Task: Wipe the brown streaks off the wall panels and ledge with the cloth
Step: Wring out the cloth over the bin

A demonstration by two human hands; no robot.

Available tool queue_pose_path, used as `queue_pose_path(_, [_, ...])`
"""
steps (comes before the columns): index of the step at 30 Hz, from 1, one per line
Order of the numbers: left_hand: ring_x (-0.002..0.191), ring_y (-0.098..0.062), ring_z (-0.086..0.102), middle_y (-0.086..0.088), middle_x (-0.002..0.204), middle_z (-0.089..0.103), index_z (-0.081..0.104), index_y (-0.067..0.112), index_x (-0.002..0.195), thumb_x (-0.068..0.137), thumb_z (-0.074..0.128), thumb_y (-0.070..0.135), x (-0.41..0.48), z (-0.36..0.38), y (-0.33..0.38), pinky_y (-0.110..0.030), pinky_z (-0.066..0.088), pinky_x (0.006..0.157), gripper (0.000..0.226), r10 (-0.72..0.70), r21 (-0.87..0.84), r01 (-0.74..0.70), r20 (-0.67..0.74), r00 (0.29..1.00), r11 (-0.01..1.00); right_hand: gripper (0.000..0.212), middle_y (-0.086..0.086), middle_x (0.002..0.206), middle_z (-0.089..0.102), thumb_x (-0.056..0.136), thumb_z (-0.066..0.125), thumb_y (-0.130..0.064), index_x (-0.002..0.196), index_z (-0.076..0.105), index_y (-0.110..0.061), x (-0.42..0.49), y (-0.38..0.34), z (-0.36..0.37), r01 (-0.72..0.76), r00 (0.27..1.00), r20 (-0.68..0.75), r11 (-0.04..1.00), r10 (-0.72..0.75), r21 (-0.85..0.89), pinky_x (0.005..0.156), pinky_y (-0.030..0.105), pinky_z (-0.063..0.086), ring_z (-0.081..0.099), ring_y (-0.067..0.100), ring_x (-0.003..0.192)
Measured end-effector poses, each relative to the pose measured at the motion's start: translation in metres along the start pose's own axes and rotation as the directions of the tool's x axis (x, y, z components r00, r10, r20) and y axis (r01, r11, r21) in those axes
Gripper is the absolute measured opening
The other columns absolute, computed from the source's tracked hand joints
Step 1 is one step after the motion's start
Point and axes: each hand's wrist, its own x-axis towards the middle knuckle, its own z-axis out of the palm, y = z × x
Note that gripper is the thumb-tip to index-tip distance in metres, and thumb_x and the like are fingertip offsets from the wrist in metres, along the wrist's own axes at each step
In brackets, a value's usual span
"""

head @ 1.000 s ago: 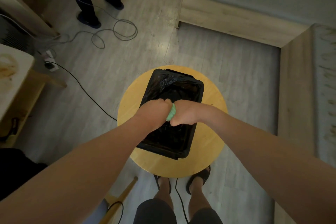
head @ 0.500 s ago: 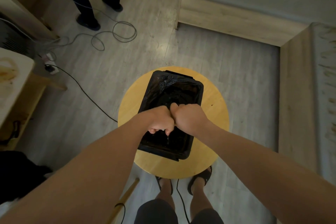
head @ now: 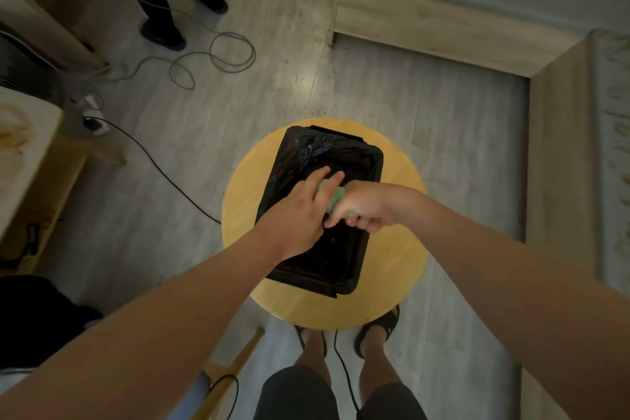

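Note:
A bunched green cloth (head: pixel 332 195) sits between my two hands, above a black bin lined with a plastic bag (head: pixel 358 279). My right hand (head: pixel 363 204) grips the cloth, fingers curled round it from below. Against the cloth's left side lies my left hand (head: pixel 301 211), its fingers stretched out straight. At the far right runs a wooden ledge with a pale panel (head: pixel 617 133) that carries brown streaks.
The bin stands on a round yellow stool (head: pixel 392 300), my sandalled feet just below it. Cables (head: pixel 218 58) loop across the grey floor, and another person's legs (head: pixel 160 3) stand at the top left. A stained white surface (head: pixel 20 143) lies left.
Both fists were clenched together, wringing the cloth over the bin. Now my left hand has opened with its fingers straight, and the green cloth shows again in my right hand.

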Motion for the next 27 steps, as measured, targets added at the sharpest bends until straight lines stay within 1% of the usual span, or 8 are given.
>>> queue_pose_path(4, [0.095, -0.024, 0.056, -0.011, 0.119, 0.05, 0.013, 0.015, 0.163, 0.087, 0.078, 0.03, 0.01, -0.017, -0.001, -0.036, 0.052, 0.068, 0.101, 0.072, 0.054, -0.068, -0.07, 0.995, 0.996, 0.022, -0.006, 0.062, 0.035, 0.094, 0.071, -0.028, 0.084, 0.053, -0.021, -0.017, -0.009, -0.001, -0.104, 0.943, 0.324, 0.99, 0.069, 0.092, 0.044, 0.02, 0.013, 0.017, 0.007, 0.046])
queue_pose_path(6, [0.068, -0.026, 0.058, -0.01, 0.092, 0.057, 0.038, 0.007, 0.149, 0.078, 0.083, 0.034, 0.015, -0.026, 0.0, -0.035, 0.043, 0.045, 0.088, 0.088, 0.278, -0.054, -0.113, 0.99, 0.959, 0.028, -0.006, 0.061, 0.034, 0.096, 0.071, -0.028, 0.08, 0.049, -0.022, -0.022, -0.013, 0.002, -0.075, 0.95, 0.309, 0.995, 0.05, 0.071, 0.044, 0.021, 0.013, 0.017, 0.007, 0.047])
queue_pose_path(8, [0.051, -0.027, 0.056, -0.007, 0.074, 0.058, 0.06, 0.008, 0.111, 0.077, 0.083, 0.029, 0.021, -0.039, 0.005, -0.029, 0.034, 0.041, 0.047, 0.062, 0.489, -0.017, -0.074, 0.995, 0.872, 0.028, -0.005, 0.06, 0.036, 0.094, 0.072, -0.026, 0.081, 0.047, -0.021, -0.024, -0.016, 0.008, -0.02, 0.984, 0.178, 1.0, 0.022, -0.011, 0.047, 0.023, 0.016, 0.02, 0.01, 0.049])
queue_pose_path(12, [0.069, -0.03, 0.059, -0.002, 0.081, 0.062, 0.055, 0.016, 0.098, 0.091, 0.06, 0.024, 0.029, -0.057, 0.015, -0.033, 0.036, 0.058, 0.011, -0.145, 0.516, 0.044, 0.156, 0.977, 0.856, 0.02, -0.001, 0.058, 0.046, 0.085, 0.068, -0.022, 0.074, 0.052, -0.015, -0.022, -0.024, 0.014, 0.091, 0.985, -0.097, 0.903, -0.144, -0.419, 0.046, 0.027, 0.031, 0.038, 0.015, 0.047])
queue_pose_path(15, [0.059, -0.024, 0.051, 0.002, 0.066, 0.05, 0.054, 0.016, 0.079, 0.085, 0.06, 0.019, 0.033, -0.057, 0.02, -0.033, 0.041, 0.058, 0.008, -0.222, 0.453, 0.105, 0.216, 0.951, 0.886, 0.021, 0.0, 0.06, 0.055, 0.082, 0.066, -0.024, 0.067, 0.055, -0.014, -0.016, -0.02, 0.026, 0.098, 0.906, -0.262, 0.766, -0.333, -0.635, 0.051, 0.033, 0.042, 0.053, 0.019, 0.054])
queue_pose_path(17, [0.056, -0.02, 0.049, 0.001, 0.065, 0.051, 0.053, 0.017, 0.069, 0.081, 0.06, 0.014, 0.037, -0.057, 0.021, -0.032, 0.042, 0.055, 0.014, -0.268, 0.393, 0.147, 0.274, 0.923, 0.908, 0.015, 0.0, 0.069, 0.06, 0.085, 0.064, -0.027, 0.076, 0.06, -0.015, -0.014, -0.014, 0.035, 0.062, 0.828, -0.364, 0.715, -0.426, -0.696, 0.057, 0.035, 0.052, 0.06, 0.022, 0.063])
queue_pose_path(22, [0.061, -0.021, 0.054, -0.004, 0.071, 0.056, 0.054, 0.016, 0.073, 0.081, 0.06, 0.009, 0.042, -0.055, 0.023, -0.03, 0.04, 0.051, 0.012, -0.375, 0.248, 0.297, 0.38, 0.846, 0.922, 0.017, 0.0, 0.078, 0.053, 0.094, 0.061, -0.028, 0.102, 0.058, -0.013, -0.004, -0.004, 0.04, -0.018, 0.678, -0.41, 0.544, -0.61, -0.839, 0.06, 0.036, 0.045, 0.061, 0.03, 0.075])
queue_pose_path(27, [0.059, -0.023, 0.05, -0.007, 0.069, 0.054, 0.054, 0.013, 0.074, 0.083, 0.055, 0.006, 0.045, -0.05, 0.017, -0.031, 0.038, 0.052, 0.011, -0.408, 0.118, 0.402, 0.469, 0.783, 0.908, 0.017, 0.001, 0.074, 0.047, 0.095, 0.057, -0.024, 0.102, 0.056, -0.009, 0.007, 0.001, 0.038, -0.044, 0.624, -0.38, 0.454, -0.683, -0.89, 0.056, 0.033, 0.037, 0.051, 0.03, 0.063])
